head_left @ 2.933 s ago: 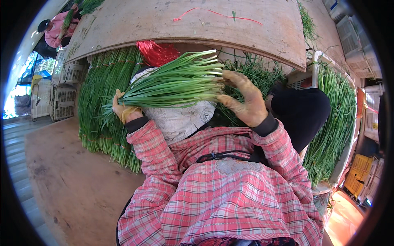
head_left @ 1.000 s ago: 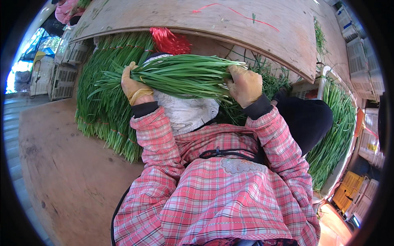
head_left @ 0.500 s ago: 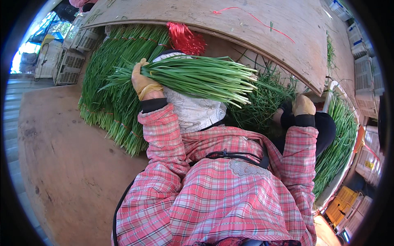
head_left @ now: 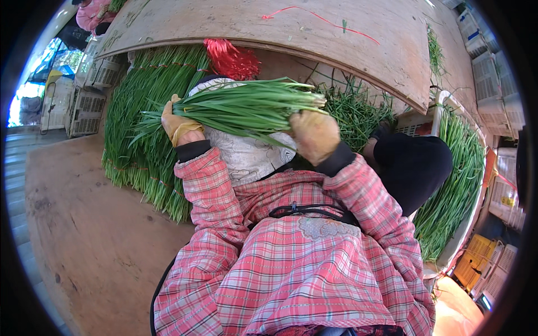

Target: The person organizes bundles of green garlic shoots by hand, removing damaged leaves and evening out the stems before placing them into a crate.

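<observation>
Across my lap lies a bunch of garlic chives [head_left: 246, 106], its green tips toward the left and its pale cut ends toward the right. My left hand [head_left: 180, 122], in a yellowish glove, is closed around the bunch near the leafy end. Against the pale ends is my gloved right hand [head_left: 315, 137], its back toward me and slightly blurred; its fingers are hidden. Beyond my left hand, banded bunches of chives [head_left: 148, 106] lie in a thick stack. A bundle of shiny red ties [head_left: 231, 59] hangs at the board's edge.
A wooden board [head_left: 347, 45] spans the far side, with a red strip on it. Loose chive scraps [head_left: 356, 117] lie beyond my right hand. At the right, a white tub [head_left: 448, 257] holds more chives. Plastic crates [head_left: 87, 109] stand far left; a person [head_left: 92, 15] sits beyond.
My right hand has come up and leftward from beside my knee to the pale ends of the bunch. My left hand still holds the chives. The whole view has shifted slightly.
</observation>
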### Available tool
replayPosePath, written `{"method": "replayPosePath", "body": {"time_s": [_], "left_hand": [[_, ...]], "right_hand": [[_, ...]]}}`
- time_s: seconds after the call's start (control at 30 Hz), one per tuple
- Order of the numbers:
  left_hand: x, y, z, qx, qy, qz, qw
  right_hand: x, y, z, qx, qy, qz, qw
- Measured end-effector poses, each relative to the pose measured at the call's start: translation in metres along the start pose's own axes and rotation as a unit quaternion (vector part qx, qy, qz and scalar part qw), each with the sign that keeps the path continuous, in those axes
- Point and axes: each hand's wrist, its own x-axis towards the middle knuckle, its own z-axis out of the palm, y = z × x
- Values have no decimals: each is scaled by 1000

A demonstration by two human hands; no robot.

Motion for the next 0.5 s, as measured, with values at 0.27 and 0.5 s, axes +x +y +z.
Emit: {"method": "replayPosePath", "body": {"time_s": [0.27,0.5], "left_hand": [[-14,5,6,-54,30,19,998],[-15,3,19,-128,-23,5,992]], "right_hand": [[-64,82,-22,44,131,70,988],[-2,-1,-52,217,220,-41,950]]}}
